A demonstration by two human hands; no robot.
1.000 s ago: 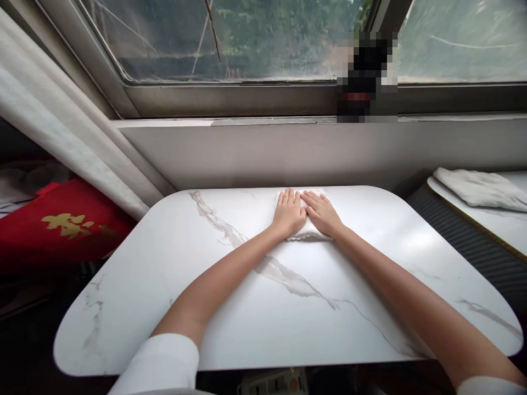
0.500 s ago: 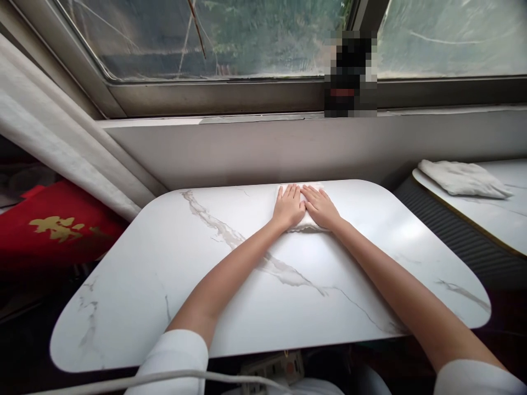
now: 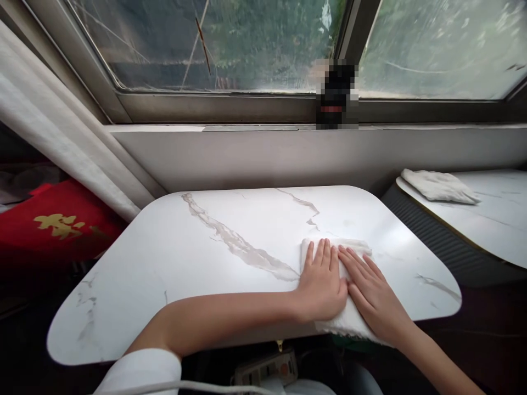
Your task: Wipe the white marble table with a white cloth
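Note:
A folded white cloth (image 3: 337, 247) lies on the white marble-patterned tabletop (image 3: 135, 258), right of the middle, its near end hanging over the front edge. Flat on top of the cloth, my left hand (image 3: 323, 282) presses with fingers stretched forward. Beside it, my right hand (image 3: 373, 293) also lies flat, fingers pointing forward and to the left. The thumbs come close together, and both palms hide the middle of the cloth.
Another white cloth (image 3: 438, 186) lies on a second marble-patterned table (image 3: 494, 208) at the right. A red cloth with gold print (image 3: 94, 219) and a pale curtain (image 3: 61, 120) are at the left. Below the front edge sits a power strip (image 3: 267, 370), with a white cable (image 3: 197, 385) nearer me.
Both hands have drawn the cloth from the tabletop's far edge toward me and somewhat right, to the front edge. My left elbow has bent outward. The view has shifted slightly.

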